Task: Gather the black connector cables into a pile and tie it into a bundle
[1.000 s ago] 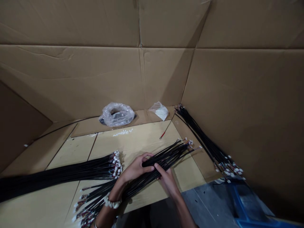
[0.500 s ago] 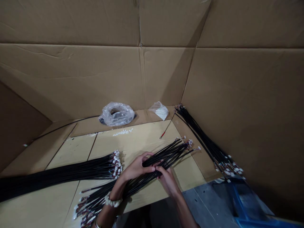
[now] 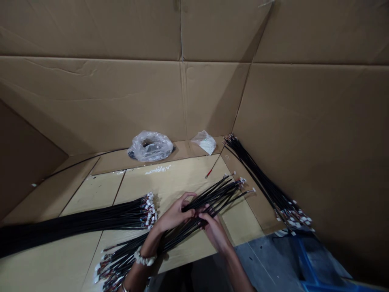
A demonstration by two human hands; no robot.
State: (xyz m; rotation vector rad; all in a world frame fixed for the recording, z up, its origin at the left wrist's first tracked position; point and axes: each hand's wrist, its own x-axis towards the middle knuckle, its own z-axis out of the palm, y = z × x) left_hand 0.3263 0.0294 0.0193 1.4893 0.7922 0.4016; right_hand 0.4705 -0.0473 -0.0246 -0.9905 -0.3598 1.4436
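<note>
I'm looking down on a desk [image 3: 179, 178] of pale boards laid over brown cardboard, stretching ahead of both hands and out to the left, boxed in by tall cardboard walls [image 3: 91, 101] ahead and another cardboard sheet [image 3: 304, 142] to the right. Past the desk's near edge, down and right of the right hand [image 3: 215, 232], there's a grey floor [image 3: 267, 263] with a blue plastic container [image 3: 306, 259] in shadow on it. Both hands are on a loose bundle of black cables [image 3: 220, 194] that crosses the desk from lower left to upper right, with small connectors at both ends. The left hand [image 3: 173, 215] is arched over the top of it, fingers curled and partly closed on the cables, a fabric scrunchie [image 3: 145, 256] on its wrist. The right hand's fingers close in among the cables from below, gripping them too. Just left of the left hand, a much thicker bundle of cables [image 3: 91, 221] lies flat, its white connectors close by and nearest in the way. Well ahead of the hands sit a clear plastic bag [image 3: 150, 147] with something dark inside, a small bag of white bits [image 3: 206, 142], scattered white connectors [image 3: 158, 170] and a single wire with a red tip [image 3: 214, 166]. Well right of the right hand, another bundle of cables [image 3: 267, 182] lies along the wall.
</note>
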